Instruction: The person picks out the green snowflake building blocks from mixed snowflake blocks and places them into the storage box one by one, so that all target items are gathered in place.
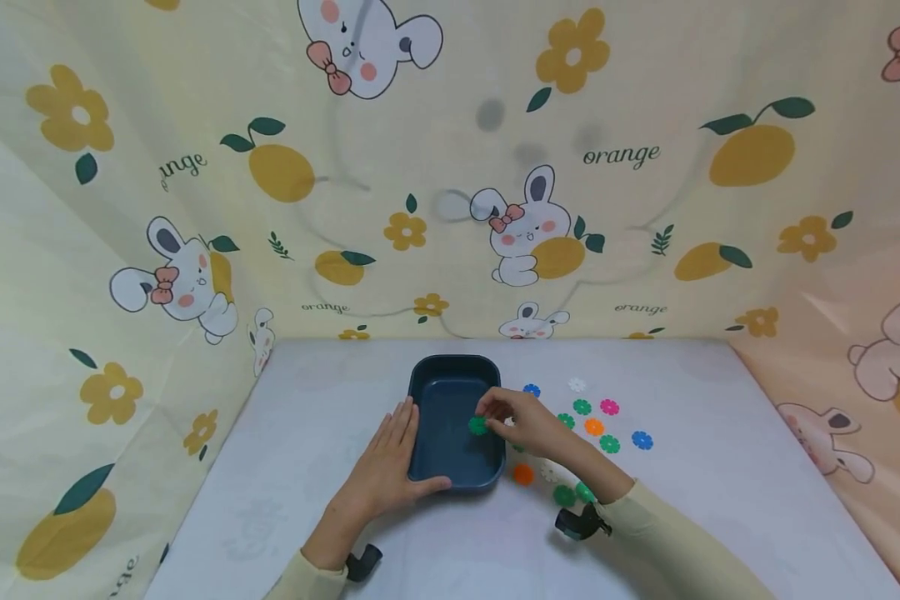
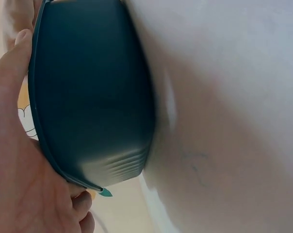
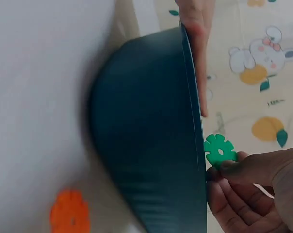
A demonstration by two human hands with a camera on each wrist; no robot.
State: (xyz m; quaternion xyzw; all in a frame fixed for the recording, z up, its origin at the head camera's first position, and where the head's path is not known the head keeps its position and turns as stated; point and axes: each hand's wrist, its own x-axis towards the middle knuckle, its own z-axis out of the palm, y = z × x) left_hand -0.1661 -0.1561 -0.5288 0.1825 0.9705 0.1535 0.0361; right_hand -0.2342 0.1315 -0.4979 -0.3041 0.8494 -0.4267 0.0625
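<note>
Centrally, dark blue tray (image 1: 450, 458) on a white tabletop (image 1: 307, 417). Pinched between thumb and fingers of the right hand (image 1: 523, 423): green notched disc (image 1: 477, 426), held over the tray near its right rim. Resting along the tray's left and near rims: left hand (image 1: 386, 471), fingers straight, thumb spread. To the right, scattered coloured discs (image 1: 594, 427).

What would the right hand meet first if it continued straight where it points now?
Probably the blue tray's left rim, toward its far corner; depth is unclear, so the hand may pass above.
</note>
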